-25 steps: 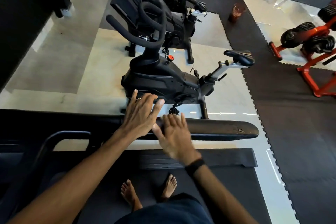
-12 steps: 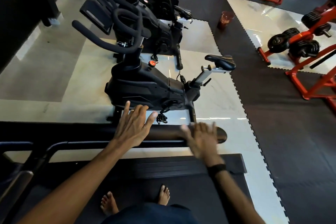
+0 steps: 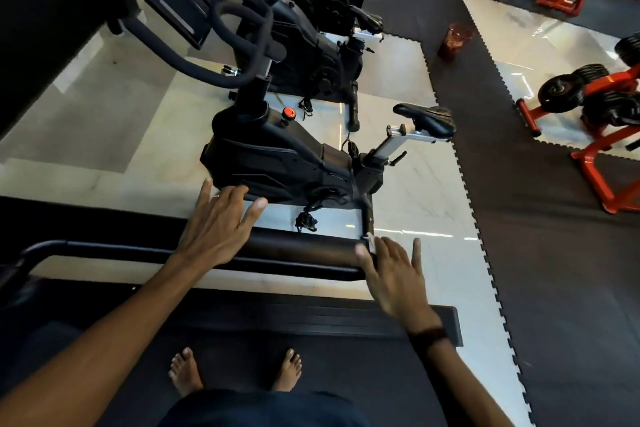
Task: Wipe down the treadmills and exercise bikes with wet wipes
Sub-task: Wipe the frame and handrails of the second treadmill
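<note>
Standing barefoot on the treadmill belt, you have both hands flat on its padded side handrail: your left hand rests mid-rail with fingers spread and straight, and your right hand lies at the rail's rounded end, fingers also straight, blurred. The two hands are well apart and grip nothing. A sliver of something pale shows by the right hand's fingertips; it may be the wet wipe, but you cannot tell from this view.

By the look of it, you are working this one rail, at its far end. Whether the rest of the treadmill has been wiped cannot be judged; nothing shows wet or dry.

Left to do, as far as you can see: the nearest exercise bike just beyond the rail, with its saddle and handlebars, and a second bike behind it.

Its pedal hangs close to the rail. A reddish cup stands on the floor mat, with weight plates on an orange rack farther right.
</note>
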A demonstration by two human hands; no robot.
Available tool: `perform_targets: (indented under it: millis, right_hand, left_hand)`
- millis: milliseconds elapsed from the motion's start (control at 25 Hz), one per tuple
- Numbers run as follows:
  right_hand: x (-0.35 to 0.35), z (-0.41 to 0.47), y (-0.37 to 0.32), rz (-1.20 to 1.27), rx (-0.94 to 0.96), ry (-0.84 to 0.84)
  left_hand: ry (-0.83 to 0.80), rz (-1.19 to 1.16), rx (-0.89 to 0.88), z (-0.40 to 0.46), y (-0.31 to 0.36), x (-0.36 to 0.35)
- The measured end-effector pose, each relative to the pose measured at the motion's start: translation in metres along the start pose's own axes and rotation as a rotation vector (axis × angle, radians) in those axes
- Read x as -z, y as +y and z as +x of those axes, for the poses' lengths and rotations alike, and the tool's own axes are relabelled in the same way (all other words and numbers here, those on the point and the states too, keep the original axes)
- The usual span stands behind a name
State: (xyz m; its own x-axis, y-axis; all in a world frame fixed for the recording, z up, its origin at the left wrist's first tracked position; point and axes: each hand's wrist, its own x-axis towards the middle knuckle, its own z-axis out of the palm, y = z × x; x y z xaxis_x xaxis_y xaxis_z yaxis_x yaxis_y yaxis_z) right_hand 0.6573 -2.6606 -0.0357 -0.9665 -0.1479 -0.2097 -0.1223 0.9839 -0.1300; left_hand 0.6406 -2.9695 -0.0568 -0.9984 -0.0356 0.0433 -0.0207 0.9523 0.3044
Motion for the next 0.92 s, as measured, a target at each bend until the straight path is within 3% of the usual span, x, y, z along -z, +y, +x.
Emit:
perform_targets:
  millis: [80,160,280,360,480,560,640,760,920]
  right_hand:
    - [0.009,0.034,-0.020,-0.016,0.022,-0.217]
    - [0.012,0.047,-0.058,0.011,0.101,-0.315]
    - [-0.003,0.016,-0.087,0.059,0.255,-0.201]
    - [-0.006,-0.020,-0.069,0.087,0.311,-0.145]
    - [0.009,-0.019,-0.015,0.024,0.123,-0.120]
    - [0.022,0.014,-0.002,-0.094,-0.033,-0.294]
    - [0.029,0.052,-0.018,-0.108,-0.080,-0.496]
    - [0.015,0.080,-0.087,0.026,-0.018,-0.619]
    - [-0.001,0.028,-0.159,0.186,0.297,-0.386]
  left_hand:
    - [-0.019,0.007,0.029,-0.001,0.000,0.000]
    - [-0.029,-0.004,0.031,0.000,-0.001,0.001]
    - [-0.006,-0.030,-0.002,0.000,-0.004,0.004]
    - [0.047,0.028,-0.039,-0.004,-0.021,0.008]
    - [0.083,0.011,0.034,-0.009,-0.046,0.017]
    - [0.106,0.002,0.057,-0.008,-0.049,0.016]
    - [0.136,-0.014,0.038,-0.006,-0.046,0.015]
    - [0.161,-0.043,0.062,-0.007,-0.047,0.014]
    - [0.171,-0.074,0.097,-0.011,-0.045,0.015]
